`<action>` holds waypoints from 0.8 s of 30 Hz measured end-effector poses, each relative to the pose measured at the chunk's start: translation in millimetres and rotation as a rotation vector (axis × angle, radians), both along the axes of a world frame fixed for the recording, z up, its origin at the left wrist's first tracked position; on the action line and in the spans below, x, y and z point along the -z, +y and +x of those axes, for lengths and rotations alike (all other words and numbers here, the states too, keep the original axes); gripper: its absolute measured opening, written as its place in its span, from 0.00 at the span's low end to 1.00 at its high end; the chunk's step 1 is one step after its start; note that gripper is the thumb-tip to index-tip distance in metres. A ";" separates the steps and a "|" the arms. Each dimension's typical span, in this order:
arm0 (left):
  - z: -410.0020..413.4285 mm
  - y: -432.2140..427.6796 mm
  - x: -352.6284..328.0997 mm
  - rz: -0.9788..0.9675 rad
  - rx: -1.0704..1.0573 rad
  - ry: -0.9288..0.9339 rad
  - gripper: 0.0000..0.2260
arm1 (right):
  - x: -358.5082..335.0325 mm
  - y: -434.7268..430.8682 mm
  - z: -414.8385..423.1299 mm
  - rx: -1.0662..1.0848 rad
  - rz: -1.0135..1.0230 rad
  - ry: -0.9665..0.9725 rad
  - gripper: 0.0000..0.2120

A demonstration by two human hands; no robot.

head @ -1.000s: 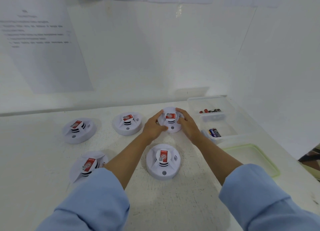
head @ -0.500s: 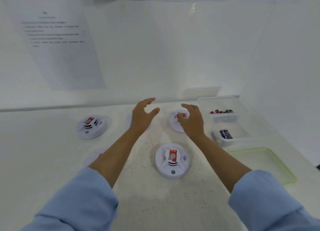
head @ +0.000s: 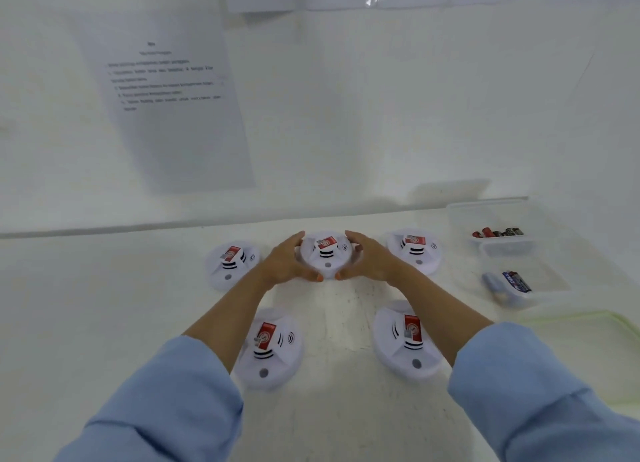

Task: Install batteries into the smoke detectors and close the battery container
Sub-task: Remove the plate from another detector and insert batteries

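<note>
Several white round smoke detectors with red labels lie on the white table. My left hand [head: 285, 266] and my right hand [head: 372, 259] grip the middle back smoke detector [head: 325, 253] from both sides, fingers curled round its rim. The others lie at back left [head: 230, 264], back right [head: 415, 248], front left [head: 268, 349] and front right [head: 405, 342]. A clear battery container [head: 460, 215] stands at the right, with small batteries [head: 498, 233] in its far compartment and larger batteries [head: 516, 282] in its near one.
A green-rimmed clear lid [head: 595, 318] lies on the table near the container's front side. A printed sheet [head: 166, 91] hangs on the white wall behind the table. White walls close in the back and right.
Both hands let go of the back right detector, swung left and now grip the middle back detector. The view has shifted left.
</note>
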State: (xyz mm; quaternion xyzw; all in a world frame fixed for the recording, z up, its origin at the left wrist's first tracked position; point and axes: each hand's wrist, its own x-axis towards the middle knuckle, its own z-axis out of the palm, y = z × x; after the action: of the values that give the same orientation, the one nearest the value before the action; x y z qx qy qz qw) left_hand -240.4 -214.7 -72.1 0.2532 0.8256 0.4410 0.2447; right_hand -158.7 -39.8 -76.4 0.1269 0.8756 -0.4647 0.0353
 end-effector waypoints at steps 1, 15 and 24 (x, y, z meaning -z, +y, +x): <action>1.1 1.7 -0.3 0.015 0.016 0.017 0.36 | 1.4 1.0 -2.3 0.005 0.008 0.002 0.46; 8.5 21.9 -40.9 0.128 0.009 0.139 0.34 | -28.6 25.6 3.5 0.058 -0.060 0.201 0.40; 70.3 103.1 -77.2 0.282 0.007 0.165 0.29 | -79.0 102.3 60.8 0.043 -0.092 0.226 0.40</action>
State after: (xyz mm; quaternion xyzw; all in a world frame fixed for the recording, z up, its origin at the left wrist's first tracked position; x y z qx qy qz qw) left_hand -170.1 -111.6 5.1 0.3232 0.7719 0.5293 0.1398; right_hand -97.8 62.5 2.6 0.0907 0.8489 -0.5162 -0.0679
